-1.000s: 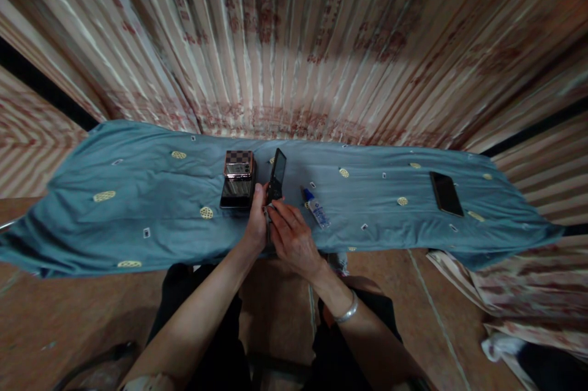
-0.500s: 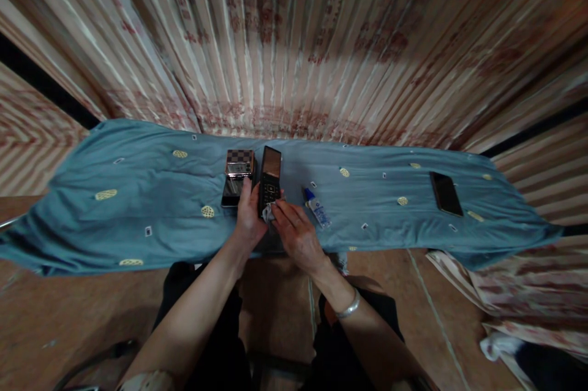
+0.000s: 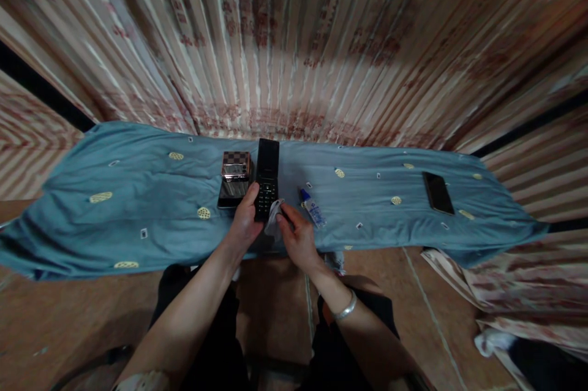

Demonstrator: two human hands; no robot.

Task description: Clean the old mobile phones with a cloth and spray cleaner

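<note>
An opened black flip phone point(image 3: 267, 164) is gripped along its left side by my left hand point(image 3: 245, 219), its keypad and screen facing me. My right hand point(image 3: 298, 235) pinches a small greyish-white cloth point(image 3: 274, 219), which lies against the lower right edge of the keypad half. Just left of the flip phone, a checkered folded phone point(image 3: 236, 164) rests at the top of a dark, shiny phone point(image 3: 233, 191). To the right of my right hand lies a small clear bottle with a blue cap point(image 3: 313, 208).
Blue patterned cloth point(image 3: 160, 213) covers the long narrow table. Farther right on it lies a black smartphone point(image 3: 438, 193). Pleated floral curtains point(image 3: 294, 60) hang right behind the table, with dark poles at both sides. My knees are below the front edge.
My right hand has drawn back slightly from the keys, pulling the cloth to the keypad's lower right edge. The flip phone is turned more upright and its screen now looks dark.
</note>
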